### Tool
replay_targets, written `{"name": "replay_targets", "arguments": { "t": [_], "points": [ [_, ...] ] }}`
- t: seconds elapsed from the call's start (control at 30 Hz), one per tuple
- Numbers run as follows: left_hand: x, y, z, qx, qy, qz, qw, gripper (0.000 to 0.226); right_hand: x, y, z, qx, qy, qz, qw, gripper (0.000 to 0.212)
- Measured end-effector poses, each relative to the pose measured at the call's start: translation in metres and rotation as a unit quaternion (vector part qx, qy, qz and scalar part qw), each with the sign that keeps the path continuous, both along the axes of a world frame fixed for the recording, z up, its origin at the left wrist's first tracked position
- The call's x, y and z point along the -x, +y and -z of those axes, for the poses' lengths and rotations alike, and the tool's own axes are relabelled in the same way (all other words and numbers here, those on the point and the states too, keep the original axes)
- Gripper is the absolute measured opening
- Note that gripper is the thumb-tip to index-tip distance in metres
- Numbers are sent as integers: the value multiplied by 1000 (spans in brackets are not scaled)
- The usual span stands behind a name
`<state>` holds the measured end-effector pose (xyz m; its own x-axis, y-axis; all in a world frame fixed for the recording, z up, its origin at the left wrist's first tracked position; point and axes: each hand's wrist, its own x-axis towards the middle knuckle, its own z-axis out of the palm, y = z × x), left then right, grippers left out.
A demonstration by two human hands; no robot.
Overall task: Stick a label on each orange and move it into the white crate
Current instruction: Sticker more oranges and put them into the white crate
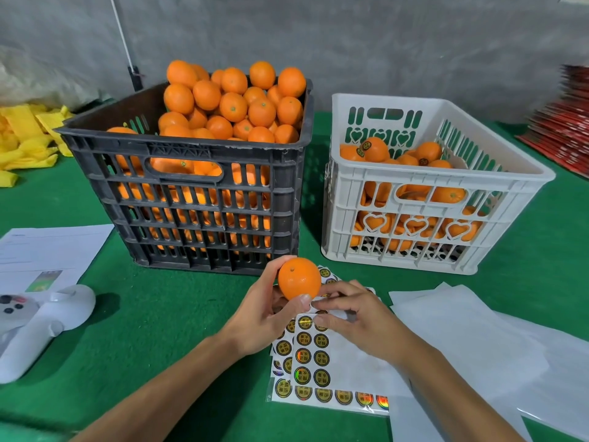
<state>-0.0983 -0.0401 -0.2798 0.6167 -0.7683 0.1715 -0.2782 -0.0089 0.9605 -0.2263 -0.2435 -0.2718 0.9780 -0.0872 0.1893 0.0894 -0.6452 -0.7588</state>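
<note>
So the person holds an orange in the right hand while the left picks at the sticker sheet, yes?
Not quite: the hands are swapped. In the head view the left hand holds the orange, and the right hand picks at the sticker sheet.

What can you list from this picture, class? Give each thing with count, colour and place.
Black plastic crate: one, left of centre, heaped with oranges.
White plastic crate: one, right, partly filled with labelled oranges.
Round gold-and-black label sheets: several, under the hands.
White backing papers: several, lower right.
Yellow bags: pile, far left.
Printed paper sheet: one, left.
White handheld device: one, lower left.
Red stack: far right.
Green table cover: one.
Left hand: holds one orange.
Right hand: fingers on a label sheet.
</note>
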Motion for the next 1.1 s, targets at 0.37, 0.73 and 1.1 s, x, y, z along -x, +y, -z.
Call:
{"name": "replay_targets", "arguments": {
  "t": [0.37,0.73,1.1],
  "points": [
    [0,1,-3,0,-3,5,1000,71,-1,-6,3,-91,35,13,995,20],
    [3,-3,-5,-1,-6,6,1000,72,-12,25,-18,-118,-181,230,949,13],
    [8,-33,-97,142,-250,-132,949,78,-4,58,-102,170,-293,240,910,79]
  ]
}}
